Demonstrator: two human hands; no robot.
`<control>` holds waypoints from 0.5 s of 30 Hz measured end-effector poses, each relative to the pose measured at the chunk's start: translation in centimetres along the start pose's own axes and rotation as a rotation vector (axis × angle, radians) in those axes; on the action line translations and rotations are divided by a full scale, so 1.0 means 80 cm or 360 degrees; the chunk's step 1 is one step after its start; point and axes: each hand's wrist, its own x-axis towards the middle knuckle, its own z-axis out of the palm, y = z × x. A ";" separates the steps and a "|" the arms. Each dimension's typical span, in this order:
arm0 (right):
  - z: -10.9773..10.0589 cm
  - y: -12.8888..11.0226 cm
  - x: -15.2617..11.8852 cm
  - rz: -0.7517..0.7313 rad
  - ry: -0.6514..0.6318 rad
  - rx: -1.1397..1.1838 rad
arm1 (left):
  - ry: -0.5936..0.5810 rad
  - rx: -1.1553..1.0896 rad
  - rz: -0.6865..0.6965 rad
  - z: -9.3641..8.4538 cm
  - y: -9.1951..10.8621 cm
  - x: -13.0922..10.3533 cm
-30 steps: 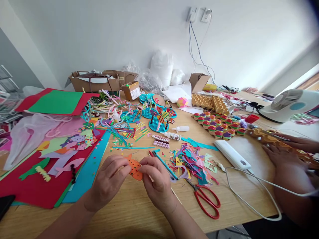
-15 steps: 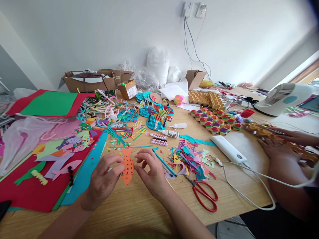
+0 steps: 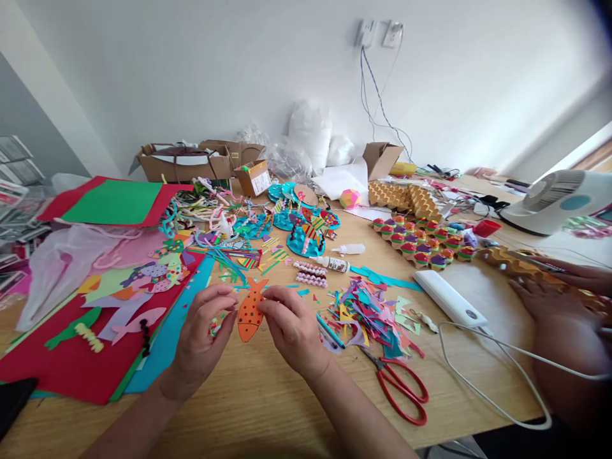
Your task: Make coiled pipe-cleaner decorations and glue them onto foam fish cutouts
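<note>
An orange paper fish (image 3: 249, 313) with dark dots and a forked tail is held up above the table, head down and slightly tilted. My right hand (image 3: 294, 328) pinches its right edge between thumb and fingers. On the fish's other side, my left hand (image 3: 203, 331) is open, its thumb and curved fingers apart with nothing between them. Beyond the fish are thin paper strips (image 3: 229, 262) and pink twisted pipe cleaners (image 3: 310, 275). Blue pens (image 3: 331, 331) lie to the right of my right hand.
Red-handled scissors (image 3: 401, 389) and a heap of paper scraps (image 3: 366, 309) lie to the right. A white power bank (image 3: 449, 299) trails a cable near another person's hand (image 3: 535, 293). Red paper sheets (image 3: 62, 357) with cut-out fish are at left. Glue bottles (image 3: 335, 263) lie behind.
The fish has passed from my left hand's grip to my right hand's, and tilts a little more. My left fingers have come away from it. The view has shifted slightly.
</note>
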 end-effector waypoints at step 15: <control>0.036 0.013 -0.043 0.1817 -0.0649 0.0693 | -0.0579 -0.0297 -0.0996 0.005 -0.024 -0.023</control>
